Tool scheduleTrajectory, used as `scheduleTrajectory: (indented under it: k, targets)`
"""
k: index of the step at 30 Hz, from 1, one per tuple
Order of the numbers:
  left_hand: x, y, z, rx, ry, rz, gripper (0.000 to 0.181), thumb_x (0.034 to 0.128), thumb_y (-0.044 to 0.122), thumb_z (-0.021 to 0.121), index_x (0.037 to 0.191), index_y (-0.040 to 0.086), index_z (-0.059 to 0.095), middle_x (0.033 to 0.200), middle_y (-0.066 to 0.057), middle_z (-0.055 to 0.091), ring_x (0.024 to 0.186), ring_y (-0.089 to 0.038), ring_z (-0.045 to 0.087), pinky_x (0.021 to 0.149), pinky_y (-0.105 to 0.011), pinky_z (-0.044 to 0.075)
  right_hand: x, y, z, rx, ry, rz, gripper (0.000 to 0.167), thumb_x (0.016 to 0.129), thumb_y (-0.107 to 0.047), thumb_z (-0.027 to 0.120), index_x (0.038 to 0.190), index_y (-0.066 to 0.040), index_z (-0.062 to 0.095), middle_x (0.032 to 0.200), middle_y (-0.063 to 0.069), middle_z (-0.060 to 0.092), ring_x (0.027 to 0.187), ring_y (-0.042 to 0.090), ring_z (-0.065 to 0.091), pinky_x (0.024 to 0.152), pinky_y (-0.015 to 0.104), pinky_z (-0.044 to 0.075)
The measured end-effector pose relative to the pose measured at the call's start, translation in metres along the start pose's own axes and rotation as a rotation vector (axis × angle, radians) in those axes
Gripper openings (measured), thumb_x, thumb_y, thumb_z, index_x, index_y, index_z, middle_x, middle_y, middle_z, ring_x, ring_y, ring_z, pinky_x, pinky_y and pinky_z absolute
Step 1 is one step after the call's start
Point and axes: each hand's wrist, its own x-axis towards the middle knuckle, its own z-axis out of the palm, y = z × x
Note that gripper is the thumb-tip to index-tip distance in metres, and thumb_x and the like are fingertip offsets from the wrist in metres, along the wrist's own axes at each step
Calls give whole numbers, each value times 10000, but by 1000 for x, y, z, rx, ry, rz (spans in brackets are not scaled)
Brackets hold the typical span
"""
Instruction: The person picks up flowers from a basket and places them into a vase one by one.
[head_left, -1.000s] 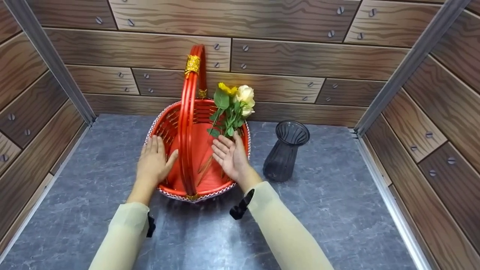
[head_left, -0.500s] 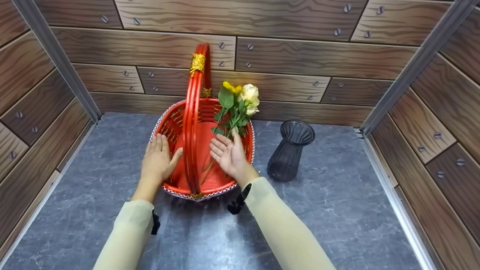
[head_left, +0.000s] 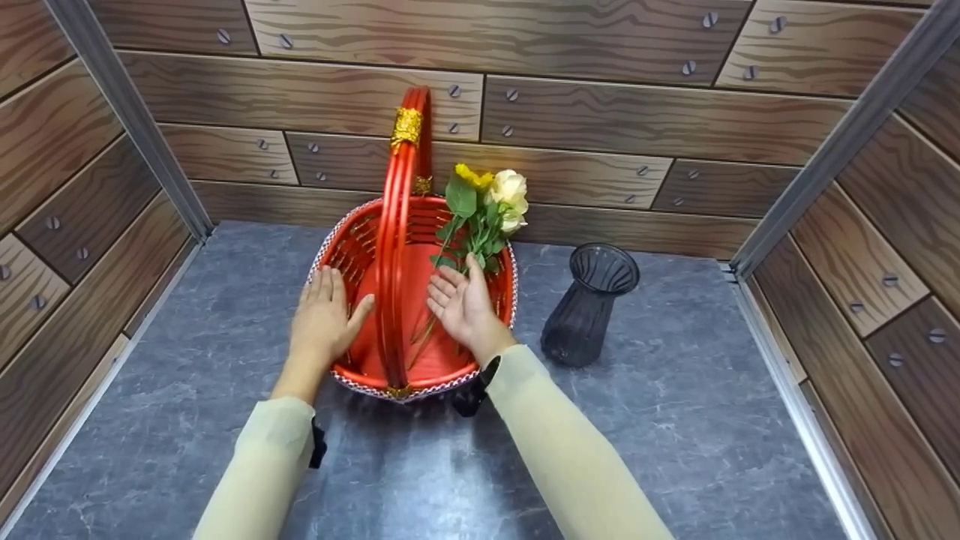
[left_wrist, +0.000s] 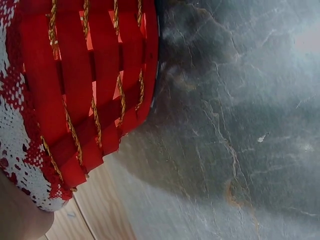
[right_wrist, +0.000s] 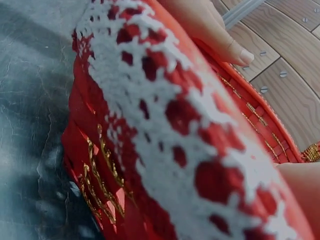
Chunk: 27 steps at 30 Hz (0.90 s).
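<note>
A person's two hands frame a red basket (head_left: 450, 381) on a grey marbled table (head_left: 675, 390), their fingers straight and grasping nothing. The left hand (head_left: 322, 319) lies along the basket's left rim, palm down, thumb out toward the tall red handle (head_left: 391, 262), which is bound near its top with glittering gold wrap (head_left: 406, 129). The right hand (head_left: 466, 306), palm turned inward and thumb raised, is over the basket's right side, just below green leaves (head_left: 480, 234); whether it touches them cannot be told. Inside the basket, a cream flower (head_left: 508, 191) and a yellow flower (head_left: 472, 177) lean at the rear right, their heads above the rim, with thin stems (head_left: 422, 339) slanting down to the basket's bottom. To the right of the basket, well apart from the handle, a dark ribbed glass vase (head_left: 577, 330) stands on the table. The left wrist view shows red-and-white lace trim (left_wrist: 15, 135) and gold braided strands (left_wrist: 74, 132) on the basket's side; behind, a wood-patterned wall (head_left: 600, 120) closes off the scene
</note>
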Motion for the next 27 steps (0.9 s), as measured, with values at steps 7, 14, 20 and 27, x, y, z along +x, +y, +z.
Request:
scheduleTrajectory:
  k: [7,14,20,27]
  targets:
    - [2,0,0,5,-2,-10,886,1028,600,311,1535,-115,183,1603,-311,180,1512,-441,117,1242,-521,101,11,-4,0,17,25,2,807,1034,-587,279,1590,-20,133,1660,203,102,1539,343,101,1257,425,93]
    - [3,1,1,5,-11,-20,893,1025,620,285,1542,-100,184,1614,-294,166,1517,-426,110,1245,-511,94,20,-8,-6,40,40,46,827,1028,-602,289,1597,-31,102,1666,198,72,1542,338,77,1259,425,83]
    - [4,1,4,6,3,-18,913,1015,647,270,1543,-93,192,1614,-287,173,1517,-422,116,1243,-514,111,25,-9,-9,5,9,77,845,1022,-600,321,1599,-30,80,1666,203,30,1544,341,49,1259,428,68]
    - [2,-3,5,-3,32,-19,892,1019,621,321,1534,-100,215,1607,-289,196,1514,-420,136,1241,-516,120,28,-5,-6,-84,-21,109,819,1038,-552,326,1600,-36,28,1662,220,-6,1541,361,7,1257,444,37]
